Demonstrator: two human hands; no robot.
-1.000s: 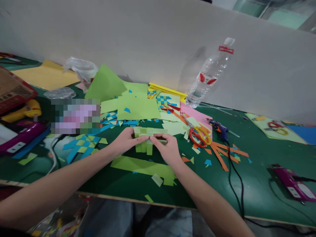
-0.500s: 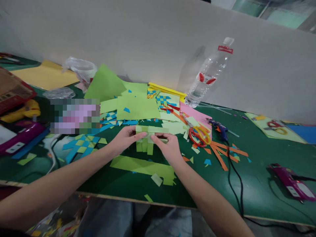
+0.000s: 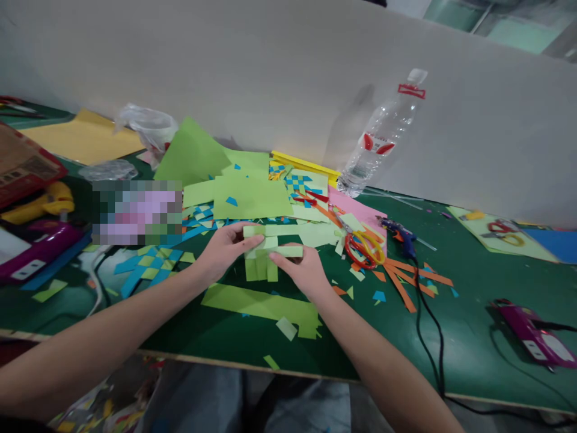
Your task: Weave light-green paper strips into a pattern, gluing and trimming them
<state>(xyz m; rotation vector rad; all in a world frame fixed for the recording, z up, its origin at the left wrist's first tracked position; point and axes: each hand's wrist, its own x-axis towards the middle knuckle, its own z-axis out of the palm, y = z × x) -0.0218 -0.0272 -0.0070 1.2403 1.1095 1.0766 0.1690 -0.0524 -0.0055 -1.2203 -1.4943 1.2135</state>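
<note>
A small piece of woven green paper strips (image 3: 258, 269) is held up over the table, with several strip ends hanging from its lower edge. Its left side is pinched between thumb and fingers of my left hand (image 3: 220, 251). My right hand (image 3: 306, 272) grips a pale green paper strip (image 3: 292, 251) that runs across the weave, its thumb against the front. Fingertips behind the paper are partly hidden. Below both hands lies a wide green paper piece (image 3: 256, 304) with a notched right end.
Green sheets (image 3: 252, 195) and a blue-green woven piece (image 3: 153, 264) lie around. On the right are scissors (image 3: 364, 249), orange strips (image 3: 408, 288), a blue glue gun (image 3: 401, 237) with a black cord and a purple power strip (image 3: 536, 337). A plastic bottle (image 3: 383, 132) leans on the wall.
The pale strip in my right hand has come down and tilted, and a gap now shows between it and the upper strip. My left hand has shifted slightly left with the weave.
</note>
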